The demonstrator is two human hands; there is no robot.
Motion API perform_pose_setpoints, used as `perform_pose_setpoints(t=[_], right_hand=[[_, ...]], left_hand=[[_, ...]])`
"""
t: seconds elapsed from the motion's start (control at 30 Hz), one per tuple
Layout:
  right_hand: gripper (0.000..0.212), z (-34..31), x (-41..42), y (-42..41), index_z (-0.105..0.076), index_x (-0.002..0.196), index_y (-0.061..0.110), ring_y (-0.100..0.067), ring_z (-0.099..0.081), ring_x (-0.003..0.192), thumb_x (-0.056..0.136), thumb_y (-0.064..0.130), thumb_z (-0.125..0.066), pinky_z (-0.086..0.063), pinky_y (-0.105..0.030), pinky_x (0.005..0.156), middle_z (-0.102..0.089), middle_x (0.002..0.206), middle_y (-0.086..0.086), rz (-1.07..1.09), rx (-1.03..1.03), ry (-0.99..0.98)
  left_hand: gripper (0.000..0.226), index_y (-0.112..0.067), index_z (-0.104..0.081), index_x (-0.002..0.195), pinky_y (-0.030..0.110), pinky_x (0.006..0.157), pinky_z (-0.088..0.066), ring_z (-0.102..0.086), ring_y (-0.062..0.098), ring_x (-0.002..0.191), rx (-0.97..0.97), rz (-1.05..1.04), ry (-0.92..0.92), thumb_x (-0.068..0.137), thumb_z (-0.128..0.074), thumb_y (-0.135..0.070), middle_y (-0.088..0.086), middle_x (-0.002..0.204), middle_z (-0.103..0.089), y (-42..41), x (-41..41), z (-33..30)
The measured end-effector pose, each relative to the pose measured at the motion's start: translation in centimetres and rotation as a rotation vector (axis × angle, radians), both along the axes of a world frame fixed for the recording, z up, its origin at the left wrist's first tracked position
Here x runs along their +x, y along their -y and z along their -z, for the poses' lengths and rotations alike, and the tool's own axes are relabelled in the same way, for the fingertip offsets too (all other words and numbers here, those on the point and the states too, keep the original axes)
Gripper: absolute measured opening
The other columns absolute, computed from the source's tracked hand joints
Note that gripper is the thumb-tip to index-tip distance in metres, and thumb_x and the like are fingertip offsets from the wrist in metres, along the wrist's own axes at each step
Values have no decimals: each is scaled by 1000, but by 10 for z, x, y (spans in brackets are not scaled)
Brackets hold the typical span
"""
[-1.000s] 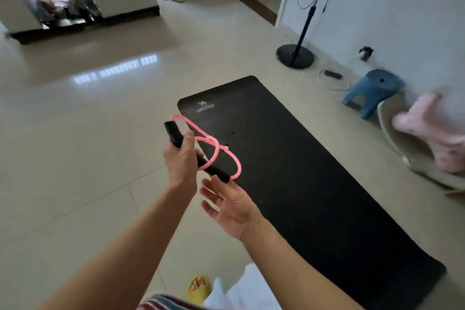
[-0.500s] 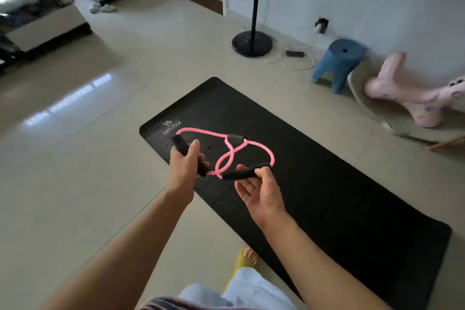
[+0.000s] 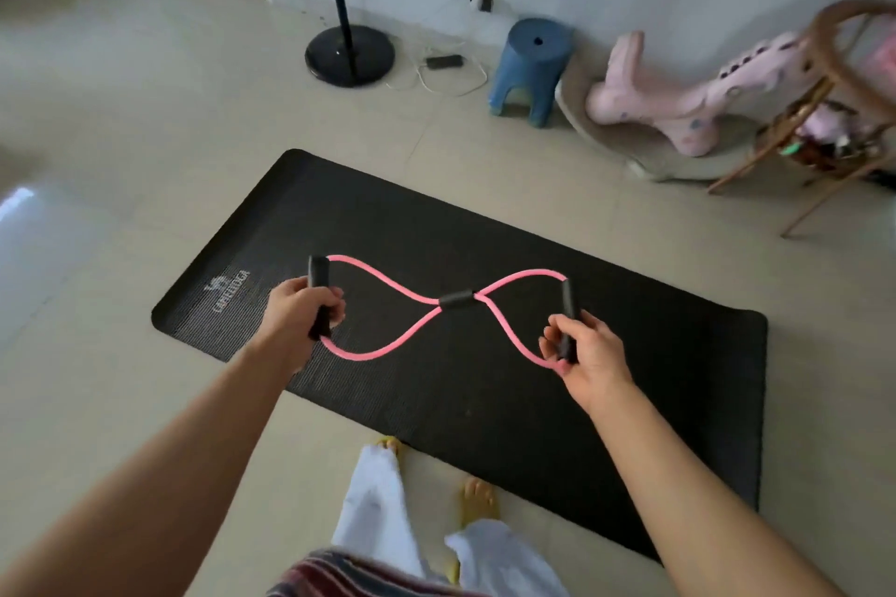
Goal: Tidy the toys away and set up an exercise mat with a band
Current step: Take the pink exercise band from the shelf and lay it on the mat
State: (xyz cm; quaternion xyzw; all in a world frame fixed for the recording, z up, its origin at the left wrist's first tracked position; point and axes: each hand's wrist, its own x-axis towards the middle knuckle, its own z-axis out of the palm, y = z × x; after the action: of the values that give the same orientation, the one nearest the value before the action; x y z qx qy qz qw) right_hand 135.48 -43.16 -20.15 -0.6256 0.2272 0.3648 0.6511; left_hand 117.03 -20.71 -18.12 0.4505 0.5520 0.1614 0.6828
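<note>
A black exercise mat (image 3: 606, 315) lies unrolled on the tiled floor in front of me. Above it I hold a pink figure-eight resistance band (image 3: 456, 300) spread out sideways, its black middle sleeve between my hands. My left hand (image 3: 303, 313) grips the band's left black foam handle. My right hand (image 3: 582, 349) holds the right black handle between curled fingers and thumb. A pink rocking toy (image 3: 679, 107) rests on its pale base against the far wall.
A blue plastic stool (image 3: 531, 68) stands by the wall beside the toy. A black fan stand (image 3: 349, 56) with cables and a charger is to its left. A rattan chair (image 3: 834, 112) holding several toys is at the far right. My feet in yellow slippers (image 3: 477, 494) stand at the mat's near edge.
My right hand took the second handle and both hands moved apart, opening the tangled band into a figure eight. My view turned right, toward the wall, and the mat now lies crosswise.
</note>
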Motion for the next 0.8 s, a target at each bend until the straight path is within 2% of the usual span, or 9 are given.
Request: perform_pose_setpoints(t=[0.17,0.3,0.4,0.5,0.67,0.8], right_hand=[[22,13,4,-7,-57,112,12,-18,-65,78,91,15,-57,-55,-33,73,-66,86,-7,147,-85,43],[26,36,13,-7,-56,115,13,-16,-64,82,89,12,-58,-52,-28,71,-66,94,-7,203,-152,43],[25,61,23,-2,-59,111,15,-15,-63,88,88,5,-57,-49,-27,72,-66,98,-5,192,-184,14],[15,97,37,5,-61,96,20,-15,-62,92,87,8,-59,-48,-27,72,-65,100,-3,152,-220,-7],[16,186,58,20,-60,101,24,-15,-62,90,89,14,-58,-48,-30,74,-66,98,0,83,-356,-5],[18,269,68,32,-57,98,27,-16,-62,87,89,12,-58,-50,-29,69,-64,96,-2,95,-411,-44]], left_hand=[[35,-9,-51,115,23,50,-52,-53,23,67,95,149,-126,85,-53,8,17,95,-53,-28,24,24],[42,-6,-45,126,27,58,-50,-55,19,64,120,228,-208,86,-58,-2,7,81,-57,-41,41,55],[46,-4,-43,126,24,57,-46,-58,17,72,111,284,-259,84,-61,-3,8,94,-59,-44,57,82],[43,-4,-47,123,23,62,-47,-59,18,78,87,313,-288,83,-61,1,12,103,-58,-44,75,120],[33,-11,-53,115,25,64,-47,-60,21,85,94,335,-317,85,-60,-3,7,97,-60,-33,107,199],[33,-15,-54,116,24,61,-46,-61,19,79,94,333,-346,86,-58,-3,5,89,-61,-21,127,273]])
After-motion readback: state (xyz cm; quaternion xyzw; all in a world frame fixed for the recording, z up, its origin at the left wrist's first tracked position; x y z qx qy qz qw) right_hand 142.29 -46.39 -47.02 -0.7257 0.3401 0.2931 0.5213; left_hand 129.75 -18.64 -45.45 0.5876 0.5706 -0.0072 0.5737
